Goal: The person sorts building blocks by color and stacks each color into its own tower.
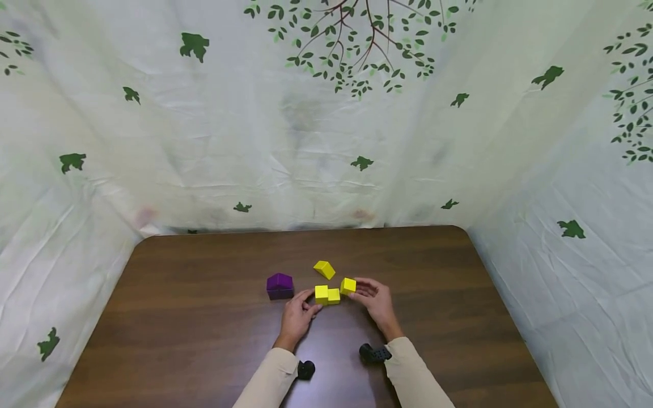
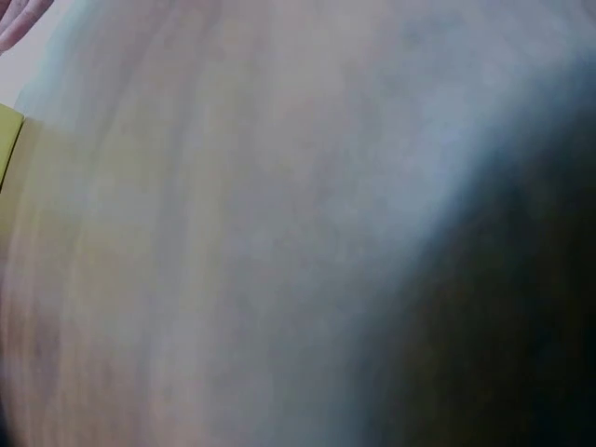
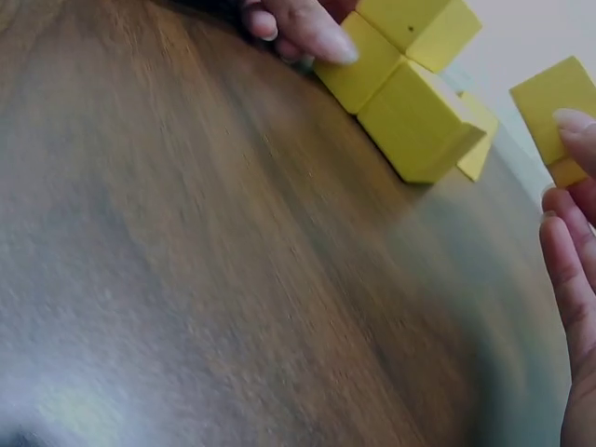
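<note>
Two yellow blocks sit pressed together on the brown table; in the right wrist view the yellow blocks fill the top. My left hand grips their left end between finger and thumb, its fingertips on the block's side. My right hand pinches a separate yellow cube just right of the pair, one fingertip on the yellow cube. A yellow wedge lies behind them. The left wrist view is a blur with a yellow sliver.
A purple house-shaped block stands left of the yellow pieces, close to my left hand. A white cloth with green leaf prints walls the table at the back and both sides. Bare wood stretches left, right and toward me.
</note>
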